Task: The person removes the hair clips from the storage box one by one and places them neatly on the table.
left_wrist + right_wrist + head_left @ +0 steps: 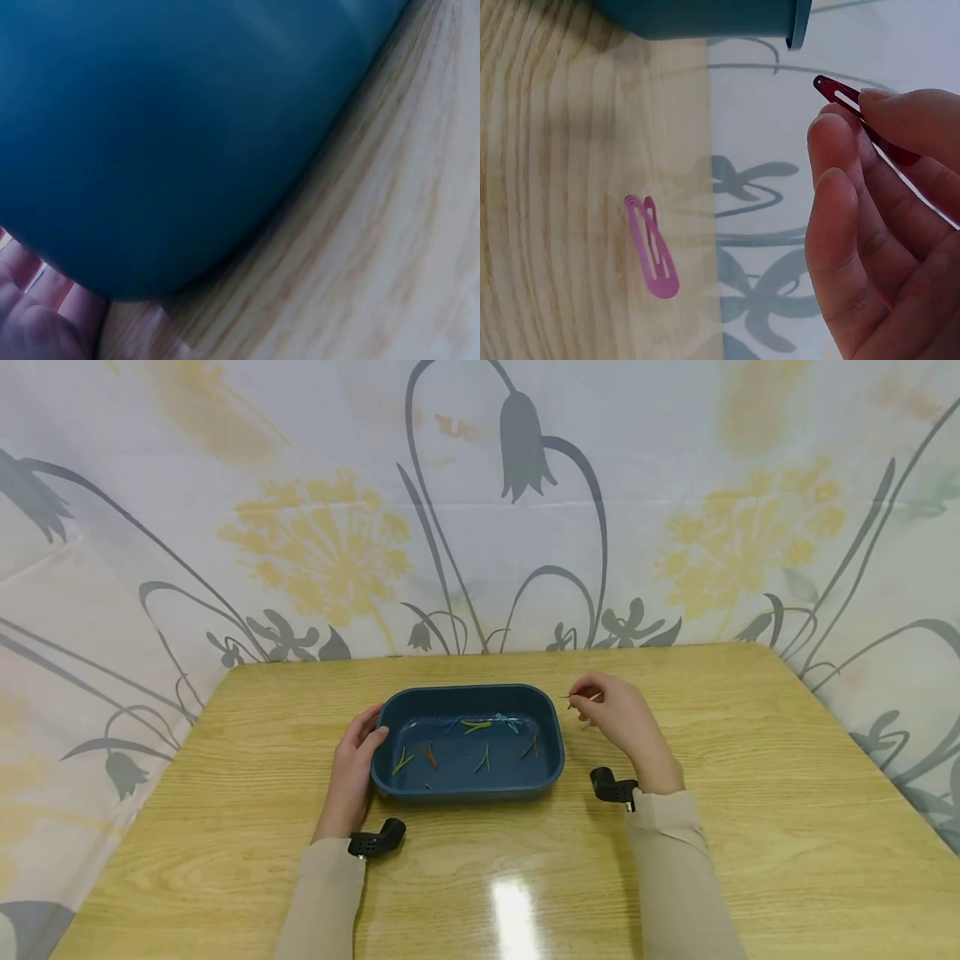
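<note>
Mid-way through gathering hair clips into the blue tray [468, 777] at the tabletop's middle. Left hand [352, 768] curled round the tray's left rim; right hand [618, 714] pinching a dark red clip [862, 116] just past the right rim. Next, probably: over the rim, let go, then the pink clip [652, 247] lying near the far edge.

blue tray [551, 752] open from above, pink hair clip [652, 247] on bare tabletop [750, 827] beside it, curtain [675, 527] behind
</note>
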Demonstrator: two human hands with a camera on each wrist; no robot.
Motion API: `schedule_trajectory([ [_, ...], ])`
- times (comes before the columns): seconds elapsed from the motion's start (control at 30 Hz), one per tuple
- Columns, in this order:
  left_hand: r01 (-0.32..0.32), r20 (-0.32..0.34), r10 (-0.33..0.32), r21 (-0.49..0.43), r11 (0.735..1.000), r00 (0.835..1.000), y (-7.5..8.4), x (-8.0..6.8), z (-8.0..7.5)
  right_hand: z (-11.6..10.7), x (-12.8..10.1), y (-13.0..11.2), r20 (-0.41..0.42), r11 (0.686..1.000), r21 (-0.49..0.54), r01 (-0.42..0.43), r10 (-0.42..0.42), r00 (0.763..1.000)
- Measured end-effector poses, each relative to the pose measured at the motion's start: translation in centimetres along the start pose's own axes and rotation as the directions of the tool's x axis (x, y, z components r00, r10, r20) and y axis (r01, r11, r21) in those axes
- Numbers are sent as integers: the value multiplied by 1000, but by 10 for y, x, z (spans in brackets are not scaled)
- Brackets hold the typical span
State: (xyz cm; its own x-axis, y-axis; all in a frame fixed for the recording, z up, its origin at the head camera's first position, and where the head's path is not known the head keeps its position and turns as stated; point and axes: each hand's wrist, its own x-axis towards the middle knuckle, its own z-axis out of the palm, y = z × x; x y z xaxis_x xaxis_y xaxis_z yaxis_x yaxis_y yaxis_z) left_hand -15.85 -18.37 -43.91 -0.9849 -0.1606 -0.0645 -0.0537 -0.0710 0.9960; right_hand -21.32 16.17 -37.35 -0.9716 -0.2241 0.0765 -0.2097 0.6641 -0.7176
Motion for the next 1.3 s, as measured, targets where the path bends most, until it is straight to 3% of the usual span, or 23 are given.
schedule_trajectory([
  [0.37,7,-4,-7,13,1000,1000,2,-1,1,-1,0,16,9,998,4,-59,59,998],
  [0.87,12,8,-12,-4,1000,1000,0,2,-1,2,1,35,-67,993,-55,-107,103,992],
  [1.3,-4,-6,4,30,1000,1000,-1,0,0,0,0,44,-51,986,-15,-166,165,985],
])
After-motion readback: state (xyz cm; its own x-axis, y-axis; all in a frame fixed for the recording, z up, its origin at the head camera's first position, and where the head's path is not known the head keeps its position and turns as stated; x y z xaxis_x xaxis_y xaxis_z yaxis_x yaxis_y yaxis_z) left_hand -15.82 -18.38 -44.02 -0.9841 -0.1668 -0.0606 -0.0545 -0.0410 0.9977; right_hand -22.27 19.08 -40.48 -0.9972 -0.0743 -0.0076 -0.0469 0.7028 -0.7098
